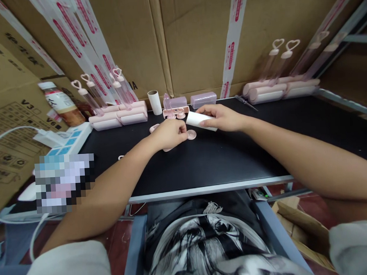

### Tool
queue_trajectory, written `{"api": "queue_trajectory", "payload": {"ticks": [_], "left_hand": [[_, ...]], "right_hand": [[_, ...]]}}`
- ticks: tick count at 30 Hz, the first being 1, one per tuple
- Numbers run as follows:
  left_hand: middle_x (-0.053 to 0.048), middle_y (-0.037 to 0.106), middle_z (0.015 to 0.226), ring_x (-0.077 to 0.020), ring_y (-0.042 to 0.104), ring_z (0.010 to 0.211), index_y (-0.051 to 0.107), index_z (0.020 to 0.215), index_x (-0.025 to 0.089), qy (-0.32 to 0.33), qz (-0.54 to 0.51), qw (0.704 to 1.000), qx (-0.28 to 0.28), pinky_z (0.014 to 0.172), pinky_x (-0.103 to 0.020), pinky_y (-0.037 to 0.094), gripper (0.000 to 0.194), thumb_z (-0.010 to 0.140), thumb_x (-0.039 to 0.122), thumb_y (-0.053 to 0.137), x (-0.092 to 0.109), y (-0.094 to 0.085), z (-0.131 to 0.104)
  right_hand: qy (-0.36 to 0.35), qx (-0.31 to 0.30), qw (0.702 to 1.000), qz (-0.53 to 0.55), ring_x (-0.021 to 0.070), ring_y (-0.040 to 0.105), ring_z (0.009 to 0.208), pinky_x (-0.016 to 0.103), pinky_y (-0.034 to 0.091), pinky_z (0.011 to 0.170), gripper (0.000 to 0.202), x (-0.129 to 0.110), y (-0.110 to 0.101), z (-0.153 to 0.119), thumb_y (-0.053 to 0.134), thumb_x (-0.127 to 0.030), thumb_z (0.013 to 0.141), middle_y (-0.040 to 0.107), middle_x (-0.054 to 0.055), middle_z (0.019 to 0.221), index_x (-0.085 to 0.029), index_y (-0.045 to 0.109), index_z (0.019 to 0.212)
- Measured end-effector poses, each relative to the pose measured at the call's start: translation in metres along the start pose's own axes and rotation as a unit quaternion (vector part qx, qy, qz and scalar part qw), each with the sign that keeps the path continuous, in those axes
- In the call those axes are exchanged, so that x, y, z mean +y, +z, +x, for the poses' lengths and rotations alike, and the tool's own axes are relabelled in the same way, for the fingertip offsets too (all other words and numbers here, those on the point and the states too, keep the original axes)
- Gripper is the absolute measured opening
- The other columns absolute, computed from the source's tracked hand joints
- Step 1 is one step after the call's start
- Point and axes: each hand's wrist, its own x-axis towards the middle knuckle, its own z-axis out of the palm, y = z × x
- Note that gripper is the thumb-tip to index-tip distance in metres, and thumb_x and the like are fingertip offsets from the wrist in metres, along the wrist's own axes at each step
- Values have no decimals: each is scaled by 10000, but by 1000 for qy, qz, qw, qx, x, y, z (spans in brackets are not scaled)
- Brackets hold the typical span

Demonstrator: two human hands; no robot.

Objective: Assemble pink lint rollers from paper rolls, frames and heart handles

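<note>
Okay so your right hand (221, 117) has its fingers wrapped round a white tube (197, 119), thumb on the near side, held on a slant at roughly 1 o'clock from the little pink disc (191, 134) on the black tabletop (209, 165). Your left hand (167, 134) is right at the disc's 9 o'clock, fingers curled in; honestly can't tell if they're pinching anything. Another tube (154, 103) stands upright between 10 and 11. There's a see-through purplish box (203, 100) around 1 and pink cylinders (267, 93) over at 2.
</note>
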Motion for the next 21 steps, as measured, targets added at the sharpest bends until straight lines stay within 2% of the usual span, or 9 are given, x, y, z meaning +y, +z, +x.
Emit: {"api": "queue_trajectory", "payload": {"ticks": [4, 7, 11, 14, 21], "left_hand": [[19, 666, 757, -139, 571, 684, 648, 897, 195, 25, -112, 987, 108, 664, -280, 416, 243, 887, 406, 767, -1, -4, 2], [39, 589, 688, -112, 513, 603, 620, 862, 195, 38, -196, 973, 115, 595, -263, 398, 229, 944, 391, 706, -3, -6, 5], [67, 520, 619, -86, 459, 492, 576, 852, 211, 22, -289, 945, 154, 494, -237, 375, 264, 970, 401, 715, -8, -12, 9], [66, 546, 603, -75, 480, 470, 569, 846, 208, 6, -322, 933, 161, 472, -208, 400, 302, 969, 409, 758, -11, -15, 10], [53, 601, 558, -61, 530, 444, 611, 822, 178, -38, -381, 907, 174, 434, -150, 410, 218, 973, 224, 761, -5, -15, 9]], "right_hand": [[31, -7, 998, 49, 165, 607, 642, 268, 461, 434, 509, -12, 8, -5, 857, -504, 847, 736, 22, 899, -207, 778, 1252], [43, 3, 990, 132, 180, 651, 646, 276, 524, 426, 452, -20, 13, -7, 819, -426, 876, 752, 44, 883, -184, 786, 1256], [28, 13, 960, 278, 286, 808, 888, 417, 717, 653, 534, -25, 11, -6, 681, -246, 842, 816, 150, 1158, -122, 708, 1361], [19, 2, 949, 314, 339, 837, 995, 515, 743, 798, 586, -29, 5, -7, 608, -181, 821, 823, 183, 1212, -88, 675, 1395], [36, 9, 942, 333, 307, 853, 958, 480, 737, 889, 583, -34, 8, -10, 616, -97, 778, 844, 166, 1153, -76, 709, 1353]]}}
